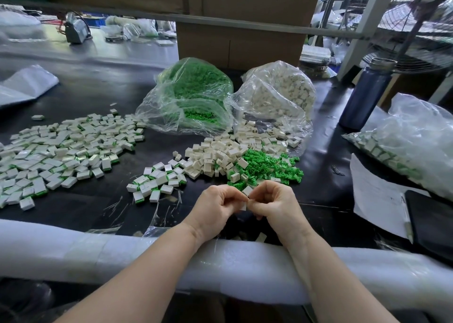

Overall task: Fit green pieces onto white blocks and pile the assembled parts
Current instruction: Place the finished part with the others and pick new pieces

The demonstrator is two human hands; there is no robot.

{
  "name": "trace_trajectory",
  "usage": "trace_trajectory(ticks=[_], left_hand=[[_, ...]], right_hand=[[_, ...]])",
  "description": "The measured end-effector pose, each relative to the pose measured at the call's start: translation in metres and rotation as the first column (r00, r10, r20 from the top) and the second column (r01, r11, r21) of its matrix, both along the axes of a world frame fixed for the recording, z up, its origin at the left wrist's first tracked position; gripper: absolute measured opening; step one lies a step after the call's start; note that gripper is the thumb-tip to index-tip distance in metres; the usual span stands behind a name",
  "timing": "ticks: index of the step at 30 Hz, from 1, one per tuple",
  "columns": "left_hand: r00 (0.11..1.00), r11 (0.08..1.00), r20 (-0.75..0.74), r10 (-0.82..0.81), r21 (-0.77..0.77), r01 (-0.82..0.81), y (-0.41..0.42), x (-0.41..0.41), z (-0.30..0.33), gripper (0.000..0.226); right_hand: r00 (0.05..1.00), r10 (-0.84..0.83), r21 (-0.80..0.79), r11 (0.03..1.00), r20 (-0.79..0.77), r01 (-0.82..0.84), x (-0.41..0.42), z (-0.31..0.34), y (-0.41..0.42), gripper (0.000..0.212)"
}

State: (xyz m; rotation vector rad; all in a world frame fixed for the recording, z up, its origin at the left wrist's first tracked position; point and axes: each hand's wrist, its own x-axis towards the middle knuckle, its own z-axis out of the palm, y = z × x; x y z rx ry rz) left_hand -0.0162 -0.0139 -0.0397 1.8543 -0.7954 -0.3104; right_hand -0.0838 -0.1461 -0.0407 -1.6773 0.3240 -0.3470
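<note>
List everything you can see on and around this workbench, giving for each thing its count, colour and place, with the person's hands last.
assembled parts: many, white with green, spread at left; small pile near centre
white blocks: many, loose heap, centre
green pieces: many, loose heap right of the blocks
green bag: one, clear plastic, behind
white bag: one, clear plastic, behind
bottle: one, dark blue, right
papers: white, right edge
cardboard box: brown, back
left hand: pinches a held block
right hand: pinches the same block
</note>
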Motion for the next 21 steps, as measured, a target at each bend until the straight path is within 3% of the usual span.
trace_trajectory(ticks=[6, 10, 12, 21], left_hand=[[0.996, 1.0, 0.083, 0.026, 0.009, -0.026, -0.0014, 0.0015, -0.0019, 0.027], [0.995, 0.997, -0.097, 0.027, -0.071, -0.034, -0.0018, 0.0029, -0.0035, 0.015], [0.985, 0.994, -0.162, 0.057, -0.088, -0.072, -0.0022, 0.0037, -0.0034, 0.007], [0.987, 0.997, -0.159, 0.035, -0.057, -0.044, 0.0006, 0.0041, -0.0002, 0.015]], right_hand=[[0.996, -0.066, 0.121, 0.991, 0.061, 0.059, 0.0015, -0.0003, 0.001, 0.02], [0.994, -0.089, 0.13, 0.988, 0.064, 0.08, 0.0016, -0.0005, 0.0011, 0.013], [0.994, -0.091, 0.099, 0.991, 0.06, 0.085, 0.0018, -0.0011, 0.0015, 0.015], [0.995, -0.089, -0.083, 0.993, -0.038, 0.086, 0.0045, -0.0027, 0.0067, 0.023]])
